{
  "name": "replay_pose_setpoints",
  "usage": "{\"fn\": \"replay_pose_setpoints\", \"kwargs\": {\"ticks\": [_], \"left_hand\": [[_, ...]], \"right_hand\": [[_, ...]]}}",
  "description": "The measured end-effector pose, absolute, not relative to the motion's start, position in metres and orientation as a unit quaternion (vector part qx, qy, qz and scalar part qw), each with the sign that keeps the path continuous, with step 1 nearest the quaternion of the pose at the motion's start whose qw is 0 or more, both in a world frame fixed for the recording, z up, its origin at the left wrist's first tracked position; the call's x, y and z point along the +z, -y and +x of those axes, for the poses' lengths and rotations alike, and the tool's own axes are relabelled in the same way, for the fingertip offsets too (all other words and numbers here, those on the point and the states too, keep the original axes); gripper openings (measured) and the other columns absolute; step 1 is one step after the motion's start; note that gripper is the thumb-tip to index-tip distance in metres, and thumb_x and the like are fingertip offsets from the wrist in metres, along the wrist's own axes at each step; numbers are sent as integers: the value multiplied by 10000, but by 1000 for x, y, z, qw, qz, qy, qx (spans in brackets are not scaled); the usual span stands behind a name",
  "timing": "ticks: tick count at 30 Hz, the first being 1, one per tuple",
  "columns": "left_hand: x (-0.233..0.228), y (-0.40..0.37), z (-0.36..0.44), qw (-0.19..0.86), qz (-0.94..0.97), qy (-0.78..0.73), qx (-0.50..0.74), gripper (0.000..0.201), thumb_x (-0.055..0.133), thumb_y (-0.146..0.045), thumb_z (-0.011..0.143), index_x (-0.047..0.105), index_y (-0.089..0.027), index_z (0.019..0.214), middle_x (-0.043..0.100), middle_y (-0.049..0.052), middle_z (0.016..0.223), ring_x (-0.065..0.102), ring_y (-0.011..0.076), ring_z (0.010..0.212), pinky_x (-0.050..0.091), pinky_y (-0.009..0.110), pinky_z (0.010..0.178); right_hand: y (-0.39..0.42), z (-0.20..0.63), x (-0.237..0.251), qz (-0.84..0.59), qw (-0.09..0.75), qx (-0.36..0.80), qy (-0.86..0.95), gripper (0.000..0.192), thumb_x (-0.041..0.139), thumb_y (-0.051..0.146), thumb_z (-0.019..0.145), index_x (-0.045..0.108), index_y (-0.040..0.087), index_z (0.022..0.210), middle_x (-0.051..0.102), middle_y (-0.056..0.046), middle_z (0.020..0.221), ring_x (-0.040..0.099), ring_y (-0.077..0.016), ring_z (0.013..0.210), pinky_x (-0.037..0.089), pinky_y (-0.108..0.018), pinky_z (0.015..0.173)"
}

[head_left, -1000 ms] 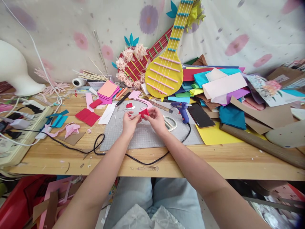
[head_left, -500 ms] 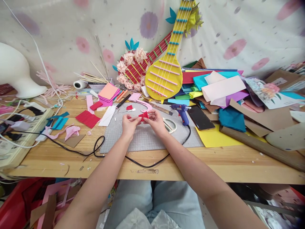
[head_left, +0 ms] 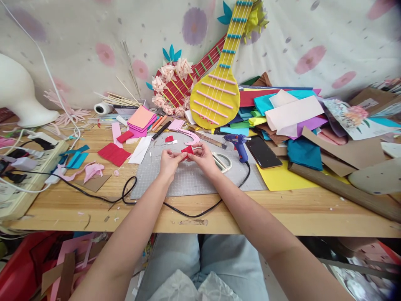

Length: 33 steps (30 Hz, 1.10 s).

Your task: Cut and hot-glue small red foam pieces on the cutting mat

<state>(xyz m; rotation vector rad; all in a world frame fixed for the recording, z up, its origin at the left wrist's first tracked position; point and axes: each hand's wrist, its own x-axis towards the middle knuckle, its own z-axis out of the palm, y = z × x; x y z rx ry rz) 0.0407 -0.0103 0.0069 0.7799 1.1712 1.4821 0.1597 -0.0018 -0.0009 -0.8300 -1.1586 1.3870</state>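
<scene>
Red paper scrap [head_left: 188, 149] sits pinched between both hands, left hand [head_left: 169, 161] and right hand [head_left: 205, 156], lower over the grey cutting mat [head_left: 191, 177] than a second ago (fingers drawn closer, folding it tighter); scissors [head_left: 223, 161] lie just beside on the bench [head_left: 282, 209].

At frame centre, the small folded piece [head_left: 188, 149] is bright red; the cutting mat [head_left: 188, 177] under it is grey with a fine grid; right of that, a blue glue gun [head_left: 239, 144] (black cord); upper centre, a yellow paper guitar [head_left: 217, 94] with pink stripes; the backdrop cloth [head_left: 94, 33] is white with pink and purple flowers.
</scene>
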Motion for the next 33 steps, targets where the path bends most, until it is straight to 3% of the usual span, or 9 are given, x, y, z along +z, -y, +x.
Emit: {"fn": "replay_pose_setpoints", "kwargs": {"ticks": [14,21,25,33], "left_hand": [[1,7,36,552,316,-475,608,512,712,-121,462,291,-216,737,533,-114,528,551,80,491,447,259,662],[5,9,40,546,315,-487,604,508,746,-167,487,322,-209,765,594,-70,590,594,101,528,477,275,651],[9,12,41,582,315,-448,601,427,721,-260,575,351,-198,777,631,-22,658,634,126,609,497,297,667],[6,12,40,572,321,-463,596,466,739,-167,525,364,-195,800,648,-9,664,649,137,635,511,311,684]], "right_hand": [[-2,156,-9,-367,537,552,522,487,707,200,505,397,225,879,508,96,623,499,-74,558,428,-241,606],[-3,156,-11,-386,537,557,502,491,723,215,487,413,225,867,502,95,632,497,-75,560,438,-255,613],[-2,158,-9,-390,549,590,446,500,740,232,473,419,223,857,516,91,634,521,-84,581,468,-286,658],[-1,158,-9,-399,555,592,427,509,753,249,465,429,217,856,528,77,653,537,-92,602,487,-300,671]]}}
